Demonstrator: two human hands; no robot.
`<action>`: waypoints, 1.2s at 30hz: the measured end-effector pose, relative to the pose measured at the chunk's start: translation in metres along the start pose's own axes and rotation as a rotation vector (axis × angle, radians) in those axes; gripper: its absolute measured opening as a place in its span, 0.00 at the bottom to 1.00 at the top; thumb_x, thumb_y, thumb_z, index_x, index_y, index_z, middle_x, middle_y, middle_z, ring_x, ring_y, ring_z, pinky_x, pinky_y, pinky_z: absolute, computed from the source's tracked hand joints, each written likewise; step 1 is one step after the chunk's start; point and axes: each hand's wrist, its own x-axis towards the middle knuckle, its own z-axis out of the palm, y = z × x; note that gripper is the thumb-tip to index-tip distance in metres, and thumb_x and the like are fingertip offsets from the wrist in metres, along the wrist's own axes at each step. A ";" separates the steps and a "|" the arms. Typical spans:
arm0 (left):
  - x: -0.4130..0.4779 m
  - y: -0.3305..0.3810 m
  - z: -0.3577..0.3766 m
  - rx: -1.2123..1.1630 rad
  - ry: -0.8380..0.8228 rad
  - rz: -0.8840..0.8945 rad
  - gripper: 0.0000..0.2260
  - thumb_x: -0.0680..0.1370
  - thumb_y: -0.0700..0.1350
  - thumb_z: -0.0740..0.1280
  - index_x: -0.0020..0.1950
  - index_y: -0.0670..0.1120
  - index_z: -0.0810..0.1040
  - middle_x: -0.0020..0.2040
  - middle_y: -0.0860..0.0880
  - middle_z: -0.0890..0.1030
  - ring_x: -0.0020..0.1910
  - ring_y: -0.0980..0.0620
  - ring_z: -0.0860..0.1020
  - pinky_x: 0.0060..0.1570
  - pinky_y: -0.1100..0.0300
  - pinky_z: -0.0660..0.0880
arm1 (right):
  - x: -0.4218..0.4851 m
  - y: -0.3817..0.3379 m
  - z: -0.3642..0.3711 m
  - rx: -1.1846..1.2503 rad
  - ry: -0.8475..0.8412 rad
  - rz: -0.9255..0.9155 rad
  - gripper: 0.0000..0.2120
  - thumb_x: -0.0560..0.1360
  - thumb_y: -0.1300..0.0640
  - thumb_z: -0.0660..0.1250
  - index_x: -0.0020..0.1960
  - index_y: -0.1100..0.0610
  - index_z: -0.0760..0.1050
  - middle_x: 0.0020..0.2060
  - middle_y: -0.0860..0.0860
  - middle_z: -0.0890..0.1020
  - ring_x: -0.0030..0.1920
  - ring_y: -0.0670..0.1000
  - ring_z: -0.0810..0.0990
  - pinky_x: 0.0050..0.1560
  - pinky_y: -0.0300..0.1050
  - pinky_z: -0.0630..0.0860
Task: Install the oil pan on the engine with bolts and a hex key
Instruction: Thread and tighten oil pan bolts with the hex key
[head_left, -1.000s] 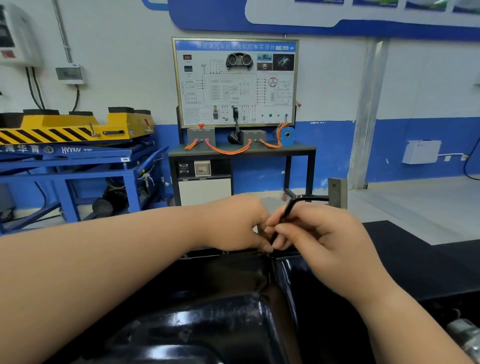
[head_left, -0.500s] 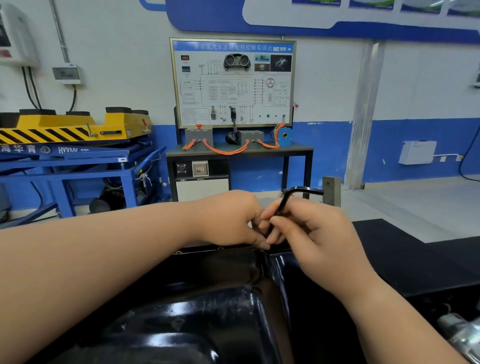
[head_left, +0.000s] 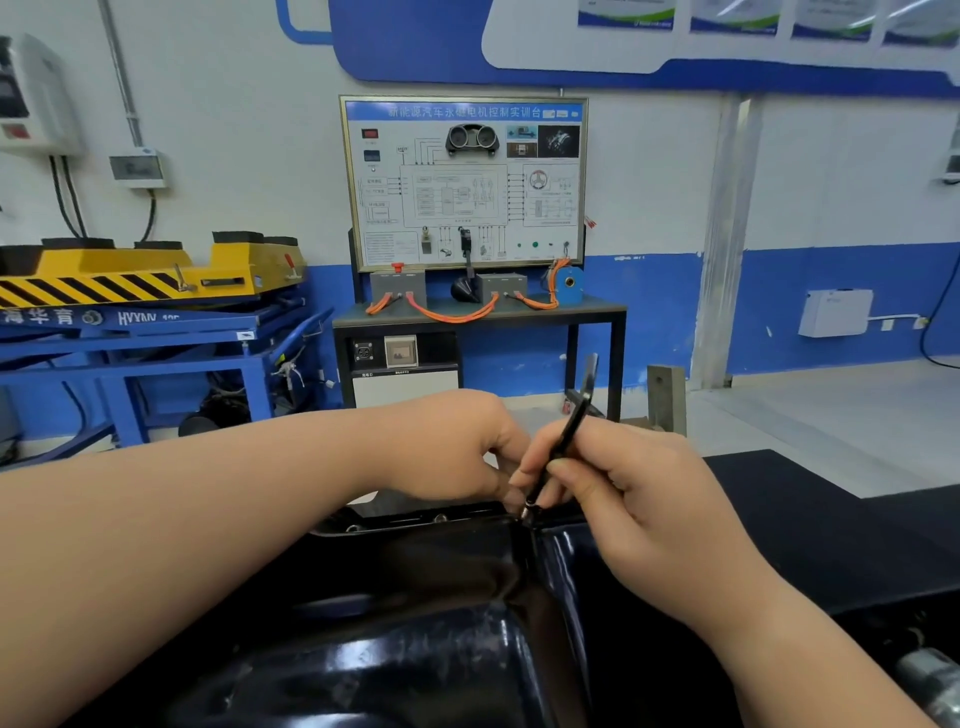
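1. The left hand (head_left: 457, 447) lies just left of the bolt (head_left: 525, 514), its forearm coming in from the left. Its fingers are curled under, with the tips close beside the bolt. The other hand's fingers hide whether they pinch the bolt, steady the tool's tip or only rest there, so I cannot tell.
2. The oil pan (head_left: 415, 597) spreads glossy and black below the bolt, on the near side of it. The bolt stands on the pan's far rim, where a raised crease in the pan runs up to meet the flange. Left of the bolt along that flange are small round spots (head_left: 440, 518); whether they are bolt heads or open holes is too small to tell.
3. The hex key (head_left: 571, 421) has its lower end at the bolt's head. From there its long arm rises up and to the right, tilted rather than upright in this view, with the bent end topmost.
4. The right hand (head_left: 639, 493) lies just right of the bolt and a little above it. Thumb and fingers pinch the key's long arm low down, near the bolt.
5. Judgement: both hands are about equally near the bolt, but the right hand holds the tool, so the turning falls to it. The move depends on the key's long arm lining up with the bolt's own axis. If the tilt is real and not the lens, the tip may cam out or the bolt start crooked.
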 end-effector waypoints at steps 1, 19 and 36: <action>0.000 0.000 0.000 0.010 -0.003 -0.008 0.20 0.73 0.43 0.70 0.27 0.60 0.69 0.26 0.69 0.73 0.31 0.71 0.72 0.36 0.77 0.65 | 0.000 0.000 0.000 0.000 0.004 -0.002 0.09 0.74 0.65 0.61 0.45 0.56 0.78 0.37 0.43 0.81 0.37 0.44 0.80 0.40 0.40 0.77; 0.004 0.004 0.005 0.073 0.016 -0.045 0.05 0.73 0.46 0.70 0.39 0.47 0.80 0.32 0.55 0.75 0.31 0.60 0.70 0.38 0.65 0.68 | 0.001 0.003 0.001 0.116 0.026 0.079 0.07 0.75 0.63 0.60 0.44 0.59 0.77 0.34 0.47 0.82 0.36 0.46 0.81 0.39 0.43 0.78; 0.005 0.008 0.005 0.105 -0.001 -0.036 0.18 0.74 0.49 0.70 0.26 0.56 0.67 0.27 0.54 0.70 0.28 0.57 0.68 0.33 0.62 0.65 | 0.001 -0.002 0.005 0.230 0.069 0.155 0.08 0.71 0.59 0.67 0.42 0.65 0.75 0.30 0.53 0.81 0.32 0.46 0.82 0.36 0.48 0.80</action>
